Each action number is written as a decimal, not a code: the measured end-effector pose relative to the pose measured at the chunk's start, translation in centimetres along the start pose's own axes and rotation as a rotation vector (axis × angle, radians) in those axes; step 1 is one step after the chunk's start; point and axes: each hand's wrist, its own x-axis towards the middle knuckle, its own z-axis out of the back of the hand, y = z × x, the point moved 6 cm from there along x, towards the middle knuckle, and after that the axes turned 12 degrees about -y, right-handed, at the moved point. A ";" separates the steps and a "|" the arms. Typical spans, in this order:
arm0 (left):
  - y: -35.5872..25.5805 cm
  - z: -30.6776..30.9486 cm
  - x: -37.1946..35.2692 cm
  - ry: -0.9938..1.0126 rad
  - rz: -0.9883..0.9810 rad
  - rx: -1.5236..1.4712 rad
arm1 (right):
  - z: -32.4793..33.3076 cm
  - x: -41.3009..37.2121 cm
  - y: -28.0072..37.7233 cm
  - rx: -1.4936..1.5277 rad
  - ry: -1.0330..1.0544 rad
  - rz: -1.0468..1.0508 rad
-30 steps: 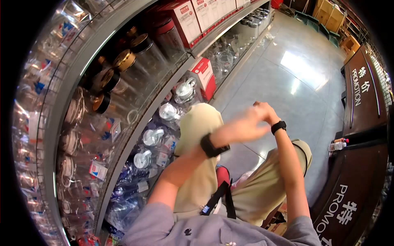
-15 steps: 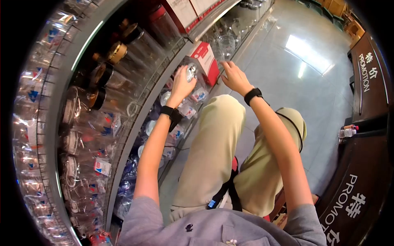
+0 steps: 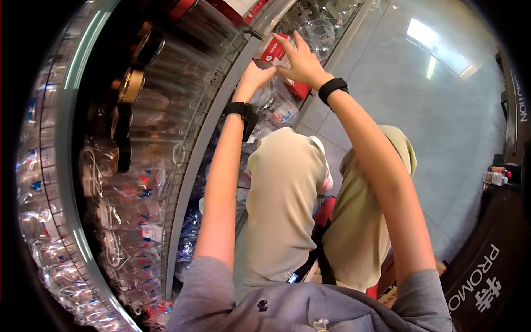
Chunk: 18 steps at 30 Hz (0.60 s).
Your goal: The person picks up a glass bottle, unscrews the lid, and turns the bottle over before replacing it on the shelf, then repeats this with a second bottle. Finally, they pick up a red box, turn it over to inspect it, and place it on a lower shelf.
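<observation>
A red and white carton [image 3: 271, 52] stands on the lowest shelf, partly covered by my hands. My right hand [image 3: 301, 62] reaches across it with fingers stretched out and spread, the fingertips over its printed face. Close to its near side is my left hand [image 3: 254, 78], thumb pointing toward the right hand; its other fingers are hidden, so I cannot tell whether it holds anything. Just below the hands lies clear plastic-wrapped ware [image 3: 279, 108] with a red and blue label. Both wrists wear black bands.
Clear glassware [image 3: 319, 33] sits beyond the carton on the same shelf. A wire-edged shelf [image 3: 191, 130] above on the left holds jars with gold and black lids [image 3: 131, 86]. Grey tiled floor [image 3: 376, 72] lies to the right, with dark promotion stands [image 3: 481, 265] past it.
My right hand has moved left from beside the carton to over it. My left hand has shifted up toward the carton, its fingers now out of sight. The view has turned slightly.
</observation>
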 end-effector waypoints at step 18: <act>-7.1 -3.6 -7.0 -0.064 -0.326 0.491 | 5.0 -3.0 -3.6 0.084 0.006 -0.155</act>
